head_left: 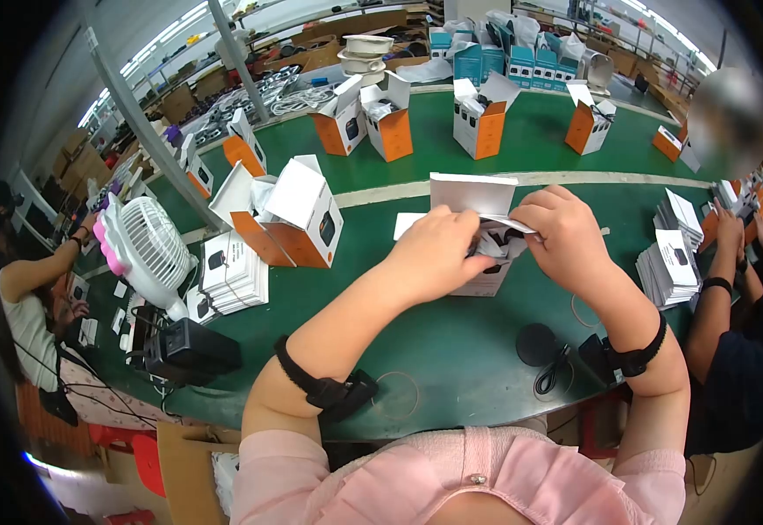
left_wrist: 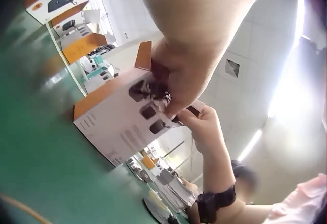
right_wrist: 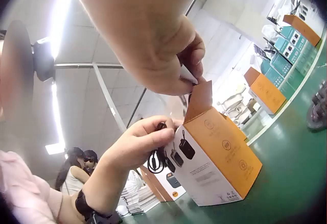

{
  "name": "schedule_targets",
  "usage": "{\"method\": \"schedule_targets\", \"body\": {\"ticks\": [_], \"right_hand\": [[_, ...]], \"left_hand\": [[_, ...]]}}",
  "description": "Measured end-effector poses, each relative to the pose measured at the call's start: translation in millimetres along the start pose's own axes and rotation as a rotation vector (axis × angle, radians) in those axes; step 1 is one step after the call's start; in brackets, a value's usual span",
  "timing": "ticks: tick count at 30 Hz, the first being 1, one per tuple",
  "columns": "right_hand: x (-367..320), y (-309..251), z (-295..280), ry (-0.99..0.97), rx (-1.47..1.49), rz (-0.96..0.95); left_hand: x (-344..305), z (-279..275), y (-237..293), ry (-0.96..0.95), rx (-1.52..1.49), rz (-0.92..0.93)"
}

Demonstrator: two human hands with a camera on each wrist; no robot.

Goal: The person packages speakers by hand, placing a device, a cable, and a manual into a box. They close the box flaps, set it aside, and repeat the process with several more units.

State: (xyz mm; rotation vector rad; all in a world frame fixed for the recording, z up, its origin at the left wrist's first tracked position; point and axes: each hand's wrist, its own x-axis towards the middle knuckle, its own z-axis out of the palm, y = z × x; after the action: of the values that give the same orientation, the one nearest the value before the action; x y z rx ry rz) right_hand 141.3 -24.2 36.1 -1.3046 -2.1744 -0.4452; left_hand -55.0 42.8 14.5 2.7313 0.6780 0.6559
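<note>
An open white and orange box (head_left: pixel 486 284) stands upright on the green table between both hands, its lid flap (head_left: pixel 473 192) raised at the back. My left hand (head_left: pixel 438 249) is at the box's opening on the left side. In the right wrist view a coiled black cable (right_wrist: pixel 155 160) shows under the left hand's thumb and fingers, against the box's printed side. My right hand (head_left: pixel 565 236) pinches a pale flap (head_left: pixel 511 225) at the opening's right side. Crumpled clear wrap (head_left: pixel 493 241) shows inside the box; its deeper contents are hidden.
Several open boxes (head_left: pixel 390 131) stand along the far green counter, and another pair (head_left: pixel 298 219) to the left. Stacked white printed sleeves (head_left: pixel 232 271), a fan (head_left: pixel 149 241) and a black block (head_left: pixel 190 350) sit left. A black disc (head_left: pixel 536 345) with cable lies right; other people work at both sides.
</note>
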Motion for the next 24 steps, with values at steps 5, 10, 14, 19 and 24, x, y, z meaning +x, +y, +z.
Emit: {"method": "schedule_targets", "body": {"ticks": [5, 10, 14, 19, 24], "right_hand": [[6.7, -3.2, 8.5, 0.129, -0.067, -0.089], [12.4, -1.1, 3.2, 0.033, -0.07, -0.131], [9.2, -2.4, 6.5, 0.012, -0.077, -0.126], [10.3, 3.2, 6.0, -0.163, -0.134, -0.212], [41.7, -11.7, -0.6, -0.48, -0.306, -0.25]], "left_hand": [[-3.4, 19.1, -2.7, 0.021, 0.146, -0.025], [0.5, 24.0, 0.1, 0.068, 0.159, -0.063], [-6.2, 30.8, -0.1, 0.241, 0.118, 0.021], [-8.9, 31.6, -2.8, 0.317, 0.153, 0.019], [-11.1, 35.5, -2.4, 0.367, 0.162, 0.024]]}}
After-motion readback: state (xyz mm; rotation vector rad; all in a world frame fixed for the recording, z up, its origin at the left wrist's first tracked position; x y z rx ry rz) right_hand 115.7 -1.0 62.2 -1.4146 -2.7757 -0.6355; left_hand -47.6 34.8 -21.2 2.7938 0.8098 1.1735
